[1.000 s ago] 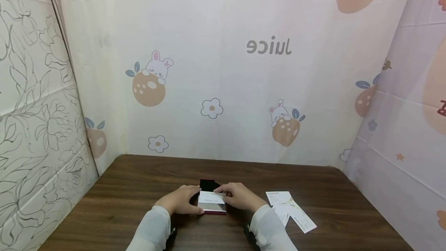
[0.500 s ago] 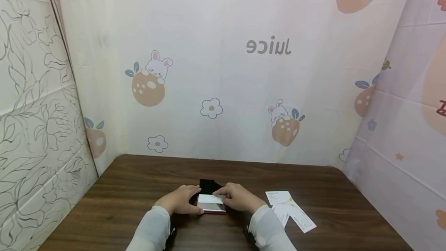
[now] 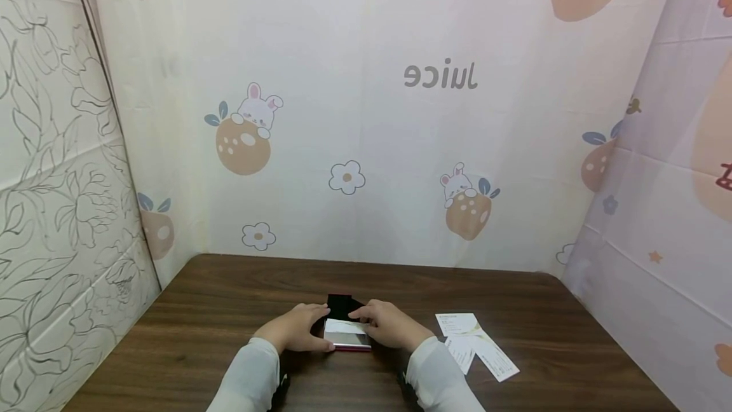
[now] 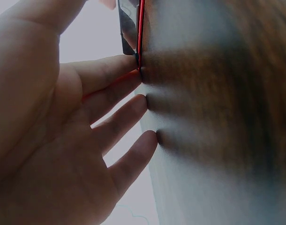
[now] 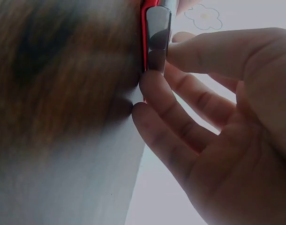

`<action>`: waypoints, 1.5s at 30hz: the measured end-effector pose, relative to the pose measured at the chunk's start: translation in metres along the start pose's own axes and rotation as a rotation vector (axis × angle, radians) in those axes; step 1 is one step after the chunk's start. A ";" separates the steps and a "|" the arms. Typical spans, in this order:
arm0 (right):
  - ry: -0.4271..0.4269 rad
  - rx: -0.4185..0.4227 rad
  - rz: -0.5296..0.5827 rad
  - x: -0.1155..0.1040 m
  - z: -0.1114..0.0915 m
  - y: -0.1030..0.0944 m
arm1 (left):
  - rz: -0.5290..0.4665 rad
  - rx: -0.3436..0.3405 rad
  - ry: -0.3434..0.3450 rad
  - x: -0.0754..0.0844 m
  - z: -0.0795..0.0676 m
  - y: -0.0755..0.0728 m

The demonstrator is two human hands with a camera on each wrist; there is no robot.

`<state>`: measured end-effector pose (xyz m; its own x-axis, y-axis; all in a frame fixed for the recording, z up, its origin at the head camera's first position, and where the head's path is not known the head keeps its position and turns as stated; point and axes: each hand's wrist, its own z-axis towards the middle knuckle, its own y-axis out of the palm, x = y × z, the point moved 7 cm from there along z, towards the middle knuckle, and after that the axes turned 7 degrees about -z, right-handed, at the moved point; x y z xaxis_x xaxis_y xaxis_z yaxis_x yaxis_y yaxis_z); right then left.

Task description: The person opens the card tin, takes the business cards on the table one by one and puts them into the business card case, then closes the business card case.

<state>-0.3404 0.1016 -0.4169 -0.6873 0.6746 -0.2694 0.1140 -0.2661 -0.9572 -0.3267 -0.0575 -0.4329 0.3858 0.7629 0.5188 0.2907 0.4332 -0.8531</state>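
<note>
A business card case (image 3: 349, 339) with a metallic front and a red edge lies on the table between my hands, its black inner flap (image 3: 340, 305) opened away from me. A white business card (image 3: 343, 325) sits partly in it. My left hand (image 3: 296, 329) grips the case's left side, thumb at the near corner and fingers farther back. My right hand (image 3: 394, 326) holds the right side, index finger over the card's far right corner. In the right wrist view, its thumb rests on the case (image 5: 158, 40) and other fingers touch the side.
Several white business cards (image 3: 480, 347) lie overlapping on the brown wooden table (image 3: 240, 285), to the right of my right hand. A patterned cloth wall (image 3: 354, 113) stands behind the table, with more cloth at both sides.
The business card has slid toward me, deeper into the case, so more of the black flap shows. My left hand stays in place; my right fingers have shifted only slightly.
</note>
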 end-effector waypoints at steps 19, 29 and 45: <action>0.099 0.044 0.119 0.020 -0.009 -0.022 | 0.004 0.000 0.001 0.002 -0.001 -0.002; 0.163 0.085 0.062 0.040 -0.022 -0.033 | -0.018 -0.011 0.006 0.000 -0.004 0.000; 0.482 0.145 0.064 0.103 -0.075 -0.063 | -0.001 0.008 0.015 0.002 -0.002 -0.001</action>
<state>-0.3645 0.2401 -0.3923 -0.2694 0.8857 -0.3780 0.0204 -0.3872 -0.9218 -0.3243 -0.0573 -0.4303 0.3989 0.7551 0.5202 0.2844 0.4375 -0.8531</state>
